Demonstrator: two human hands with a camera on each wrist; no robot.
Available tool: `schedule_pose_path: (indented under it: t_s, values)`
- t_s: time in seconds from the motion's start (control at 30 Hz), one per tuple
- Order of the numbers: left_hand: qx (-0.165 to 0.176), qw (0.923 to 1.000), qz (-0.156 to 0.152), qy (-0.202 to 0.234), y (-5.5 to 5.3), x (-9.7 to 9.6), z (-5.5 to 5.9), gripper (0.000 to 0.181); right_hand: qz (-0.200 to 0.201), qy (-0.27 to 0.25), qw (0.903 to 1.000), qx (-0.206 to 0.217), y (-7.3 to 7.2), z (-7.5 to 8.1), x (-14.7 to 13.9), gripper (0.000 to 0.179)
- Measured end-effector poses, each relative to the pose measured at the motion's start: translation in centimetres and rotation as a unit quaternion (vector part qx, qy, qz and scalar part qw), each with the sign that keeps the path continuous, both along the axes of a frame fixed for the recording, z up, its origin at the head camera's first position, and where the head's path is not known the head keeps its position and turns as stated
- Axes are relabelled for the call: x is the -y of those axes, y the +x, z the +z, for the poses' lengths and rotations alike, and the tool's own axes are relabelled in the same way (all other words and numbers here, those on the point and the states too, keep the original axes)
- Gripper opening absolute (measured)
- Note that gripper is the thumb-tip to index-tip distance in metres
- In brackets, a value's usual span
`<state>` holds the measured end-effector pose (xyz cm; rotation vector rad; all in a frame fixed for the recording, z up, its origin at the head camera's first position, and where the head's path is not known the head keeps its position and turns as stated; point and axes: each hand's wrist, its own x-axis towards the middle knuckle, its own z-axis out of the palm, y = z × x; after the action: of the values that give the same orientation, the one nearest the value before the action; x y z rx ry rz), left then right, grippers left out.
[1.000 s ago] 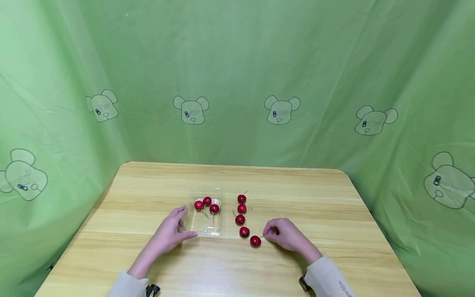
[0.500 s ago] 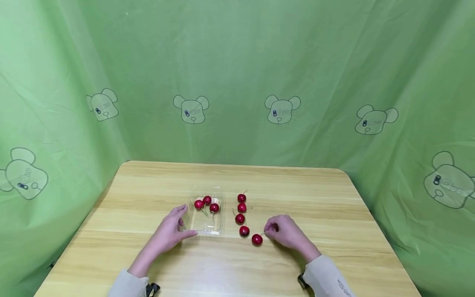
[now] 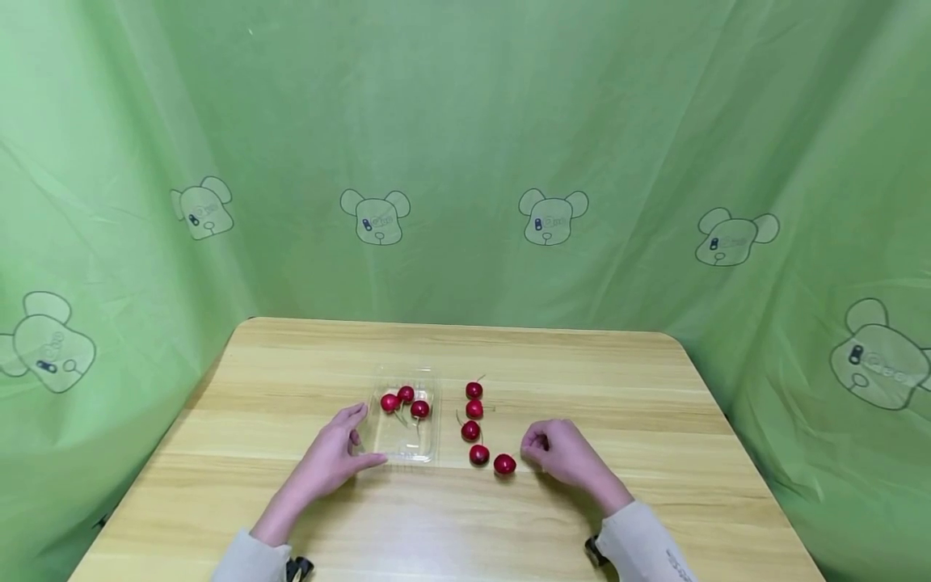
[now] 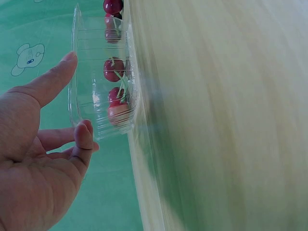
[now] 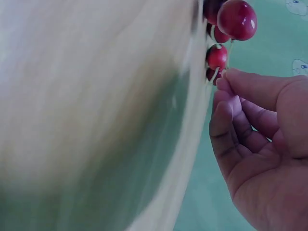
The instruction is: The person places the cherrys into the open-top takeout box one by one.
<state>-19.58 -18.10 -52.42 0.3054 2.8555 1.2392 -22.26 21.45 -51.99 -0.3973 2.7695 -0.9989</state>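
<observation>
My left hand (image 3: 330, 454) holds a clear plastic container (image 3: 396, 443) at its near left corner, thumb on the near rim and fingers along the left side. Inside lie three red cherries (image 3: 419, 409) with green stems, also visible through the clear wall (image 4: 86, 48) in the left wrist view. My right hand (image 3: 563, 454) pinches the stem of a dark red cherry (image 5: 237, 19) between thumb and forefinger. In the head view that cherry (image 3: 505, 464) sits just left of the fingertips. The other right fingers curl in toward the palm.
Several loose cherries (image 3: 470, 431) form a rough column on the wooden table (image 3: 436, 525), right of the container. The nearest of them (image 3: 479, 455) is just left of the pinched cherry. A green curtain (image 3: 465, 121) with bear-head drawings hangs behind and beside the table.
My right hand has drawn slightly back and to the right, and the pinched cherry has shifted a little the same way. The left hand and container have stayed put.
</observation>
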Motion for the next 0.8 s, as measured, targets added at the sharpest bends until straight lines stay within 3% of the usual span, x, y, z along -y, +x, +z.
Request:
schedule_pose_path:
  t_s: [0.8]
  values:
    - [0.000, 1.0000, -0.002, 0.001, -0.1, 0.1, 0.0, 0.101, 0.005, -0.066, 0.9934, -0.094, -0.2, 4.7, 3.0, 0.011]
